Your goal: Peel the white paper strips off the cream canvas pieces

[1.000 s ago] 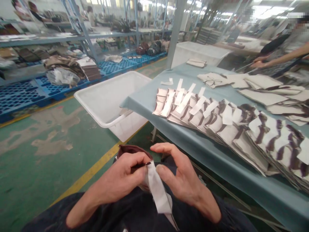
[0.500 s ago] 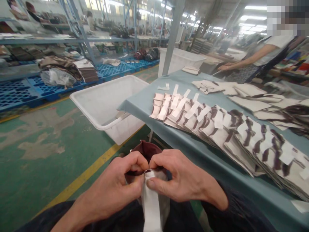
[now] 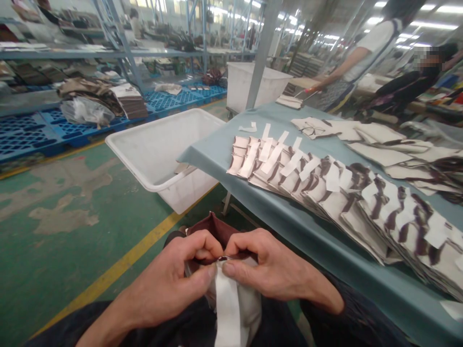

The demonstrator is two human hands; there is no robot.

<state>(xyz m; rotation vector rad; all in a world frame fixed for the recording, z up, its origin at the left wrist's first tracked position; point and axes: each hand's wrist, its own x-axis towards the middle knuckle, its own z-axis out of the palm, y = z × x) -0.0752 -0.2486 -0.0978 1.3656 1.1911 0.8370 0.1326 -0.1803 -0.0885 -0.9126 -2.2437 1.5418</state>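
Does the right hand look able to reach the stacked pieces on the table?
Probably yes: nothing blocks the nearby pieces, though the right hand is busy at the white strip.

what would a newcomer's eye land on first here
Probably the left hand and right hand at bottom centre, pinching a maroon-lined piece with a white strip running down it. Next, the overlapping row of cream pieces on the blue-green table to the right. The white tub stands beside that table's left corner.

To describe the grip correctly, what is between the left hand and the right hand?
Between the left hand and right hand, the head view shows the top of a white strip and the edge of a cloth piece.
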